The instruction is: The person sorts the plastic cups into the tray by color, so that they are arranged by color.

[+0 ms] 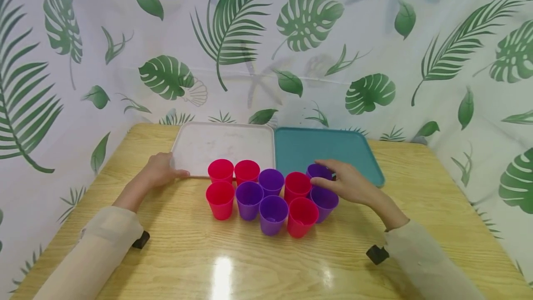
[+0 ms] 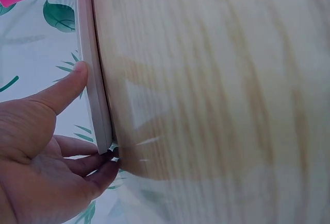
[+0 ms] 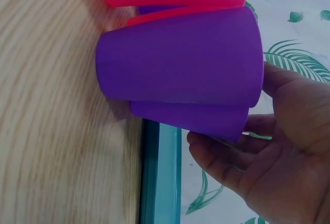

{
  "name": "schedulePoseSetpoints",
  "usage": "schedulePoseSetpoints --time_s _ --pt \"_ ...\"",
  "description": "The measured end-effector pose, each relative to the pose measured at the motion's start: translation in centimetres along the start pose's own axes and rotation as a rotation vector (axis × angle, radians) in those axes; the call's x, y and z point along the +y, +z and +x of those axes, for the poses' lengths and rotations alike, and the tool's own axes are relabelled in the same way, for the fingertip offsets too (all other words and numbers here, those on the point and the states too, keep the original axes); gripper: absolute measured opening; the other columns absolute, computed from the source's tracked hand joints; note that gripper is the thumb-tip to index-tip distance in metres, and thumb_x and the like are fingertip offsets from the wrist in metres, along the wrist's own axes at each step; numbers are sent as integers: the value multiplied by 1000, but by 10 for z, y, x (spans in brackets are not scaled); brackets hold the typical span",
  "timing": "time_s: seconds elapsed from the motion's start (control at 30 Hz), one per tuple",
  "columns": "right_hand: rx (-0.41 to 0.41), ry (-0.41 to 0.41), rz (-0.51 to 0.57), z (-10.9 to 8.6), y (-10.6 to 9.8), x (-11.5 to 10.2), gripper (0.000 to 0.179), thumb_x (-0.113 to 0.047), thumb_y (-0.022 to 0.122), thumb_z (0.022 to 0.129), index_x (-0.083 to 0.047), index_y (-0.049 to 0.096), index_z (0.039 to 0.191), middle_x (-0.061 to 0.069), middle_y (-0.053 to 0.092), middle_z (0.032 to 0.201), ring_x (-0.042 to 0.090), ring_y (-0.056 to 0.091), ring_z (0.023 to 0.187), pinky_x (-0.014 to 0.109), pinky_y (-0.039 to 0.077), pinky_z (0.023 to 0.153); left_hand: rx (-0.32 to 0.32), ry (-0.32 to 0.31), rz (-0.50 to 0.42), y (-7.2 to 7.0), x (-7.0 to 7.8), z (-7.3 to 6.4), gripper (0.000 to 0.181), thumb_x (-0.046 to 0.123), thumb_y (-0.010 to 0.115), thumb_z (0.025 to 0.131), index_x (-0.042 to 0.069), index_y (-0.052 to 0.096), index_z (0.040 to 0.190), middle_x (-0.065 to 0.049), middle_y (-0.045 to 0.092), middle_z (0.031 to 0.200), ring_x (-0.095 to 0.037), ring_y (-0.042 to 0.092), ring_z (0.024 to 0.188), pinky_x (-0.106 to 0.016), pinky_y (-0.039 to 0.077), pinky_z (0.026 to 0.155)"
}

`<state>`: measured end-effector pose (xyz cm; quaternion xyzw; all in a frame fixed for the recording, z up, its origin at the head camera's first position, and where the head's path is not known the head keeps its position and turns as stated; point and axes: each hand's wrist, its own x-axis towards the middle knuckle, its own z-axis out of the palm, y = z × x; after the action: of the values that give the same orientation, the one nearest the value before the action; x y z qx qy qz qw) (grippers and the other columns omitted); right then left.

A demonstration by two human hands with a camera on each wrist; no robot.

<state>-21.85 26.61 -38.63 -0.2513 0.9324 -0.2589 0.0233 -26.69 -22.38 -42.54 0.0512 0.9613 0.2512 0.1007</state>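
At the front left corner of the white tray (image 1: 225,145), my left hand (image 1: 161,170) grips the rim. The thumb (image 2: 72,82) lies along the tray's edge (image 2: 93,74) and the fingers bend round its corner. My right hand (image 1: 347,182) holds the rear right purple cup (image 1: 319,171), with the thumb on the near side and the fingers behind. Another purple cup (image 3: 180,59) stands just in front of it and partly hides the held one in the right wrist view. Red cups (image 1: 220,200) and purple cups (image 1: 273,215) stand upright, close together, mouths up.
A teal tray (image 1: 354,152) lies right of the white tray, their sides meeting. The cups stand along the trays' front edges on the wooden table (image 1: 179,244). A leaf-print cloth (image 1: 258,36) hangs behind the table.
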Motion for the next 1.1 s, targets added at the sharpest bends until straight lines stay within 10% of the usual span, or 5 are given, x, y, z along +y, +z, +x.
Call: schedulePoseSetpoints --time_s 1.1 --pt "222 121 24 -4 -70 12 59 -37 65 103 3 55 145 22 69 120 32 64 96 37 52 76 2 -35 47 -4 5 4 82 35 83 88 -28 50 127 -39 59 117 -37 51 96 -51 47 97"
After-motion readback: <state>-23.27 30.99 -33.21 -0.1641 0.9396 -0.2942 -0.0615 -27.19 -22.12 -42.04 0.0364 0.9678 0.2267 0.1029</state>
